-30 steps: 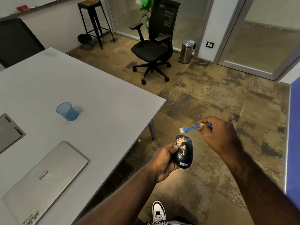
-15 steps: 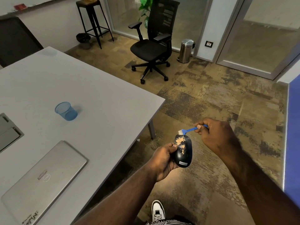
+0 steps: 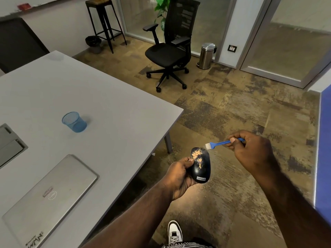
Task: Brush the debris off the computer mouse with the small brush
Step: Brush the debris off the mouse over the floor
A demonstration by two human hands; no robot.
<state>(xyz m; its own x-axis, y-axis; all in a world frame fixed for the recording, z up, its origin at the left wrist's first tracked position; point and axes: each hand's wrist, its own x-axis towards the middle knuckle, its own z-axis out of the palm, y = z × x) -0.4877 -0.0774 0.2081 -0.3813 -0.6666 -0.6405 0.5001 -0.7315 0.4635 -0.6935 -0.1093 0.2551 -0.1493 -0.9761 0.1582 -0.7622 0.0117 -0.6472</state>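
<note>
Beyond the table's (image 3: pixel 125 111) corner, over the floor, the left hand (image 3: pixel 179 176) grips the black mouse (image 3: pixel 201 169) from its left side, orange debris (image 3: pixel 197 155) on top. The right hand (image 3: pixel 250 151) pinches the small blue brush (image 3: pixel 217 144), bristles at the mouse's front right edge.

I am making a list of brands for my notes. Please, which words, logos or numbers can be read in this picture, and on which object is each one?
"Lenovo": white label at the near end of the black mouse, held in the left hand.
"DELL": round logo on the lid of the closed silver laptop.
Dark sticker lettering at the laptop's near corner: stylised and partly cut off, not readable.
Small sticker beside the Dell logo: too small to read.
</note>
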